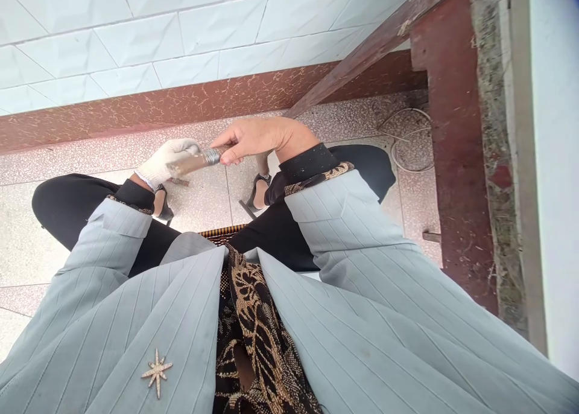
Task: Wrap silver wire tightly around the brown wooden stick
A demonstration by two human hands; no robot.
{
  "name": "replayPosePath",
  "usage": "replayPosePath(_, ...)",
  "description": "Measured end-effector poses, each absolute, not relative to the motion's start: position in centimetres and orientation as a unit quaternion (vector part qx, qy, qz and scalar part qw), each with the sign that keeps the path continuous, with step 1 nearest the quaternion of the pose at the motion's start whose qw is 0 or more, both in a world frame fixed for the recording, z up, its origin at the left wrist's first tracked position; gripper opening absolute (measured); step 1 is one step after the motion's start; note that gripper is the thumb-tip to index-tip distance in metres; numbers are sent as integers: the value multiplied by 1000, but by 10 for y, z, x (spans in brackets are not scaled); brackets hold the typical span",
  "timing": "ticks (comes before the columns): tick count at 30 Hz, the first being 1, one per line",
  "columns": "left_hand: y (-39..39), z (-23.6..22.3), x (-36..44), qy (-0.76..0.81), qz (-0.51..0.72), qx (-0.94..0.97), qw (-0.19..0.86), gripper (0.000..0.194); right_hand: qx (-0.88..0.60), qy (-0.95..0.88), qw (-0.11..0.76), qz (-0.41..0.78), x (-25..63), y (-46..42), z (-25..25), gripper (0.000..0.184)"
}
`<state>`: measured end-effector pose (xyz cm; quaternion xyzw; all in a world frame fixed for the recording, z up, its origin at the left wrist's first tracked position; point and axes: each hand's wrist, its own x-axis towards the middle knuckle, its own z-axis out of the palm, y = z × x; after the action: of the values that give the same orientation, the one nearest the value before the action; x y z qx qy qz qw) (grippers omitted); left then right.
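Observation:
My left hand, in a white knitted glove, is closed round a tan wooden-looking handle. Silver wire is wound round the handle's right end. My bare right hand pinches that end, thumb below and index finger above, just past the wire. A bit of brown material shows between the fingers there. Both hands meet over the gap between my knees. Below the glove a short brownish piece sticks out; whether it is held or lies on the floor, I cannot tell.
A reddish-brown wooden frame with a slanting brace stands at my right. Behind its leg a pale cable lies coiled on the speckled floor. A white tiled wall with a brown skirting is in front. Under me is a woven seat.

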<state>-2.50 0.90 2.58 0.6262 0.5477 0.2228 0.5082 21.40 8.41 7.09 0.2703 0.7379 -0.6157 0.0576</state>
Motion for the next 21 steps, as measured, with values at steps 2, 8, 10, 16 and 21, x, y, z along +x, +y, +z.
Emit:
replayPosePath(2,6,22,-19,540,248,607,527,22,312,712,-61,-625,214,82,69,7)
replayPosePath(8,-5,22,-4,497,173,628,573,24,447,644,-214,-583,207,86,60,25)
replayPosePath(10,-6,23,-4,492,161,650,556,24,479,689,-169,-517,206,90,52,22)
replayPosePath(16,-6,23,-6,493,137,692,510,25,462,829,1,-314,197,91,28,15)
replayPosePath(21,-2,36,-11,532,120,709,448,19,344,850,181,-354,190,79,32,10)
